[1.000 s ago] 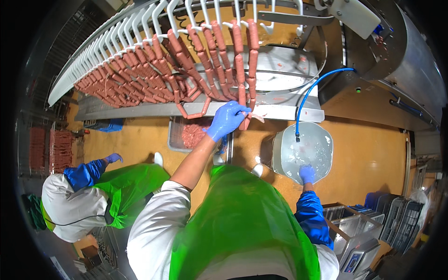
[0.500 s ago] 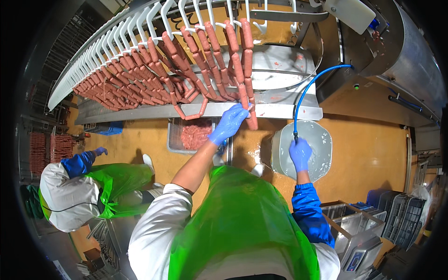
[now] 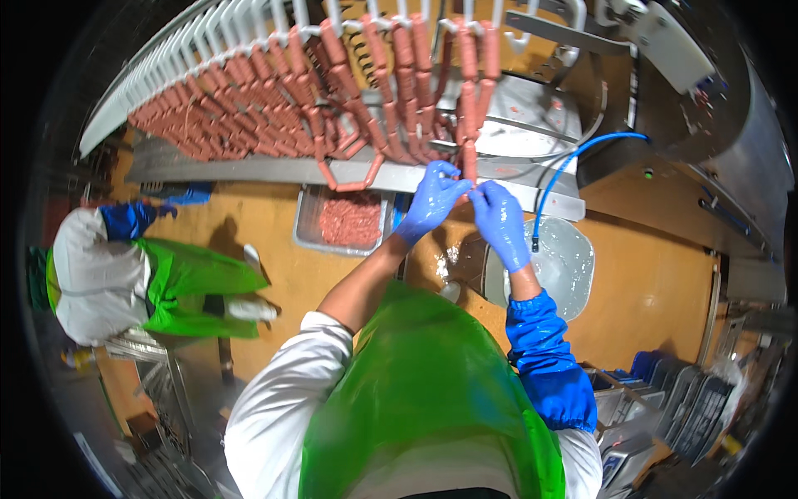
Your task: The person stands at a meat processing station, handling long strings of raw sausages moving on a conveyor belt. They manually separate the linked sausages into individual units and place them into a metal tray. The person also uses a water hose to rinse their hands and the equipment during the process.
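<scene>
Both gloved hands meet at the lower end of a hanging sausage strand (image 3: 469, 158), just past the metal tray's front edge (image 3: 542, 197). My left hand (image 3: 434, 201) has its fingers closed at the strand's tip, and my right hand (image 3: 497, 218) pinches there from the other side; the exact bit between the fingertips is hidden. More linked sausages (image 3: 249, 108) hang in rows from white hooks (image 3: 241, 41). Below my right hand stands a bucket of water (image 3: 564, 276) with a blue hose (image 3: 582, 145) above it.
A grey crate of minced meat (image 3: 349, 224) sits left below the tray. A co-worker (image 3: 141, 266) in a green apron is at the left. Stacked crates and steel bins (image 3: 682, 399) stand at lower right. A steel machine (image 3: 706, 133) fills the upper right.
My right hand has risen from the bucket and hose to the sausage strand beside my left hand. The co-worker has shifted leftward. The view has shifted slightly.
</scene>
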The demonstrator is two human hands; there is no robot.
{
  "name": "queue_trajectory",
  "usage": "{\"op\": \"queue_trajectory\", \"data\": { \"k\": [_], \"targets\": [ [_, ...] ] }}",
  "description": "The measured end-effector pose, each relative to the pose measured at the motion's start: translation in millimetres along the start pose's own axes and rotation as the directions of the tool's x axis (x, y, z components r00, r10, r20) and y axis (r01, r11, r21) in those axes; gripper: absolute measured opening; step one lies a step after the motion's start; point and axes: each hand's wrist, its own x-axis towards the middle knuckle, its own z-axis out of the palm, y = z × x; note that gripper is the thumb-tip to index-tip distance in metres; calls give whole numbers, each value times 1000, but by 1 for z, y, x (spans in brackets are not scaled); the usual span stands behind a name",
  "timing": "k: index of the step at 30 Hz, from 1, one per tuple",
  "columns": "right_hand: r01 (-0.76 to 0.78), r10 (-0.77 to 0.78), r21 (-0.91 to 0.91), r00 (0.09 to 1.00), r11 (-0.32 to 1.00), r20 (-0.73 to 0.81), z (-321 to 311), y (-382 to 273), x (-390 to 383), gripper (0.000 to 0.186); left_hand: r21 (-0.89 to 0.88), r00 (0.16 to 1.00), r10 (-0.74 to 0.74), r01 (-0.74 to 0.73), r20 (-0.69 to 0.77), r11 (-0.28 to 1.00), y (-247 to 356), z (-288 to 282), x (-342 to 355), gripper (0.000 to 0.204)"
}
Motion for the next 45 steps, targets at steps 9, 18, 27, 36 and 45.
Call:
{"op": "queue_trajectory", "data": {
  "k": [9, 18, 27, 36, 45],
  "targets": [
    [-626, 649, 754, 661, 199, 378, 50, 106, -17, 8, 244, 989, 146, -135, -27, 960, -119, -70, -34, 10],
    [-852, 867, 446, 420, 274, 270, 61, 96, -106, 15, 741, 968, -35, 215, -250, 636, -318, -190, -55, 47],
    [-844, 919, 474, 363, 252, 157, 64, 56, -102, 16, 771, 832, -115, -438, 542, 462, -414, -268, -54, 16],
    [-743, 743, 17, 669, 669, 0, 59, 56, -38, 33, 869, 845, -201, -481, 495, 114, -354, -374, 36, 37],
    [-794, 809, -216, 587, 569, -27, -16, 134, -107, 35, 385, 280, -337, -139, 899, 913, -182, -78, 34, 29]
  ]
}}
